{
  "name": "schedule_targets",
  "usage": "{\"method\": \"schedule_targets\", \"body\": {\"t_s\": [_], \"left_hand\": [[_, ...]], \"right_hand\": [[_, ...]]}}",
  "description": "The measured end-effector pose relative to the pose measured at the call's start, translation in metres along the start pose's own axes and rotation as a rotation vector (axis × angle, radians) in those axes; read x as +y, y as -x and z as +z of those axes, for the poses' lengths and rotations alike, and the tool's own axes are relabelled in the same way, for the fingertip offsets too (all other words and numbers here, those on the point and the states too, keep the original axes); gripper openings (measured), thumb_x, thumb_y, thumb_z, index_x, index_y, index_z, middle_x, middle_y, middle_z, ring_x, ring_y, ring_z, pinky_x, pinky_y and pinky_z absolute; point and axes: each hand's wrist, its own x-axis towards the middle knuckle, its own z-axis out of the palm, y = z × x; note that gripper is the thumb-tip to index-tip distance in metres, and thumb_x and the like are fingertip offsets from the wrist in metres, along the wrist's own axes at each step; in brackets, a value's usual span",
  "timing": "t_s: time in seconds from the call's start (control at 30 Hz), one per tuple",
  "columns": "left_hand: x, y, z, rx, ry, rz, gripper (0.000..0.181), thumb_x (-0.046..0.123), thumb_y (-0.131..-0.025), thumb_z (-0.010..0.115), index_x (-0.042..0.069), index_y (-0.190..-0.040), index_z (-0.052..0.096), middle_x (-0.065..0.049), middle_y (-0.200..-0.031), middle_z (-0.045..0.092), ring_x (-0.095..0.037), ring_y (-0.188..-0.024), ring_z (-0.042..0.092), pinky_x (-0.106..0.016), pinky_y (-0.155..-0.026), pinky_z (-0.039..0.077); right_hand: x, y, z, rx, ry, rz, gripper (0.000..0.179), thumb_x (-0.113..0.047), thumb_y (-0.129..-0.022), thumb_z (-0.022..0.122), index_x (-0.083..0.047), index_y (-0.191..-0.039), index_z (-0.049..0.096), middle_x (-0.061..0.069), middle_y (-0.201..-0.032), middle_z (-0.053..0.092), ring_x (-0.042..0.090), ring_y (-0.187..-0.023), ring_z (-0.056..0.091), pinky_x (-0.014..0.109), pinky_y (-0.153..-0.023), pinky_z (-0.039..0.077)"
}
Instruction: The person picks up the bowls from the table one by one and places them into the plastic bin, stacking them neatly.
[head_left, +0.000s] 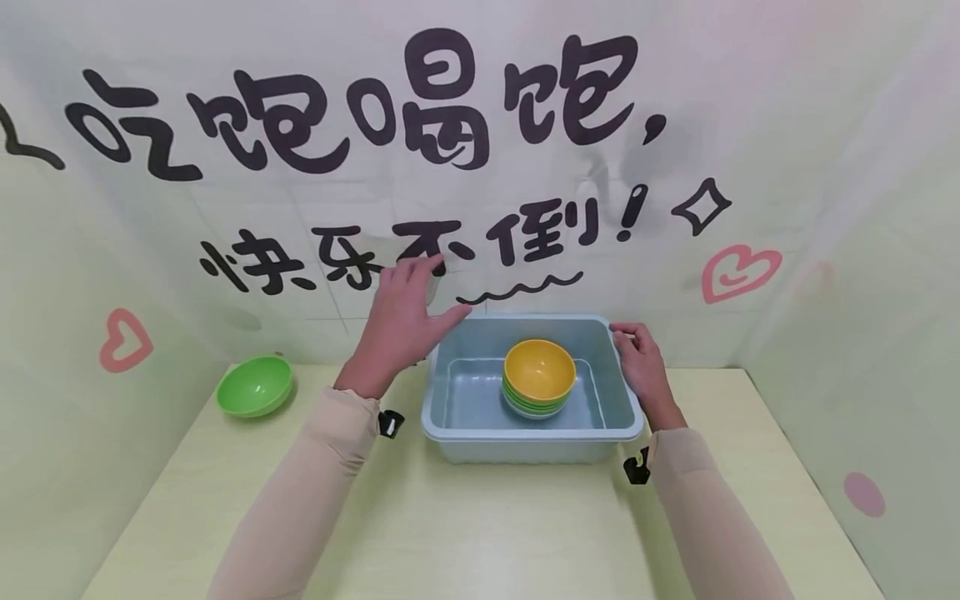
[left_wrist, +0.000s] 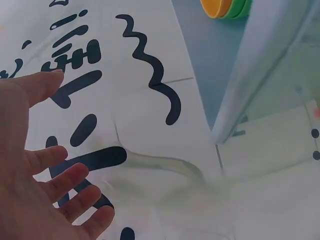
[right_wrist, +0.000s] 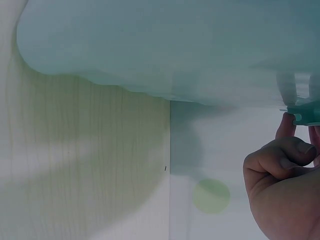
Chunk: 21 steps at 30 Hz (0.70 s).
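A light blue plastic basin (head_left: 534, 435) stands on the table, and its side fills the top of the right wrist view. Inside it is a stack of bowls, a yellow bowl (head_left: 540, 370) over several green bowls (head_left: 534, 408). My right hand (head_left: 643, 367) grips the basin's right rim near the back corner; in the right wrist view its fingers (right_wrist: 286, 125) reach up to that rim. Raised by the basin's back left corner, my left hand (head_left: 405, 321) holds nothing, its fingers spread in the left wrist view.
A green bowl (head_left: 255, 387) sits apart at the table's back left corner. The pale wood-look table (head_left: 525, 533) is closed in by a printed white back wall (head_left: 480, 200) and side walls. The basin stands close to the back wall.
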Motion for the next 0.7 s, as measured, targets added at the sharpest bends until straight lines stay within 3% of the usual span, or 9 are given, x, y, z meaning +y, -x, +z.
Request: {"method": "schedule_targets", "body": {"t_s": [0.37, 0.7], "left_hand": [[-0.038, 0.015, -0.015, 0.109, -0.013, -0.078, 0.088, 0.051, -0.084, 0.077, 0.010, -0.153, 0.042, -0.019, -0.152, 0.040, -0.043, -0.134, 0.036, -0.059, -0.106, 0.042], [-0.079, 0.034, -0.033, 0.147, -0.066, -0.199, 0.095, 0.051, -0.084, 0.078, 0.007, -0.156, 0.036, -0.028, -0.151, 0.039, -0.050, -0.135, 0.034, -0.062, -0.103, 0.040]], "right_hand": [[0.002, -0.001, -0.001, -0.001, -0.011, -0.005, 0.048, -0.044, -0.109, 0.036, -0.014, -0.145, 0.046, 0.018, -0.141, 0.053, 0.031, -0.118, 0.051, 0.037, -0.095, 0.046], [0.002, -0.001, 0.000, 0.017, -0.002, -0.025, 0.048, -0.043, -0.109, 0.037, -0.013, -0.144, 0.048, 0.020, -0.137, 0.056, 0.029, -0.112, 0.055, 0.029, -0.086, 0.047]]}}
